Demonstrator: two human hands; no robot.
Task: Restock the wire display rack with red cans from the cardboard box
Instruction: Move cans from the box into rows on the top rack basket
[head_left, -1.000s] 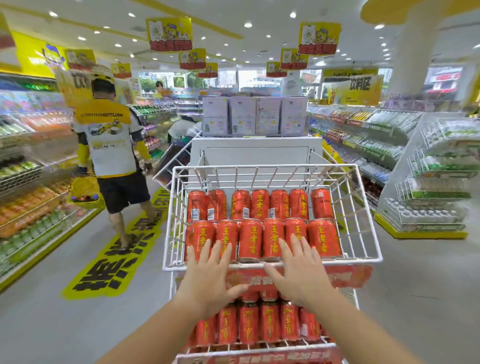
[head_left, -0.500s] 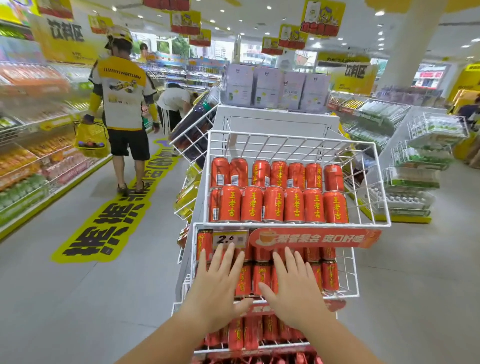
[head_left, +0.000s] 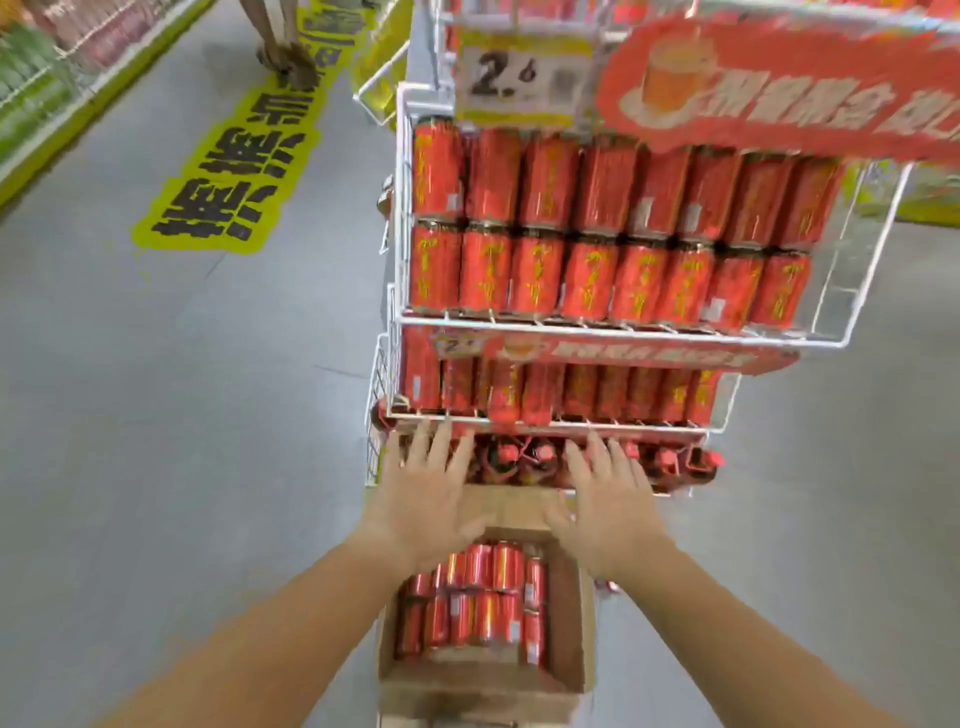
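A white wire display rack (head_left: 878, 249) stands in front of me, its tiers packed with rows of red cans (head_left: 587, 234). On the floor at its foot sits an open cardboard box (head_left: 569, 623) with several red cans (head_left: 478, 597) lying inside. My left hand (head_left: 431, 499) and my right hand (head_left: 610, 506) hover side by side above the box's far end, in front of the lowest tier, fingers spread and straight. Neither hand holds anything.
Grey floor lies on both sides of the rack. A yellow floor sticker (head_left: 244, 161) runs up the aisle at left, with another person's feet (head_left: 285, 57) on it. Stocked shelves (head_left: 47, 88) line the far left. A price tag and red banner (head_left: 779, 98) hang on the rack.
My view has tilted down from the upper tiers to the rack's base and the box. Both hands have dropped with it, from the middle tier to just above the box.
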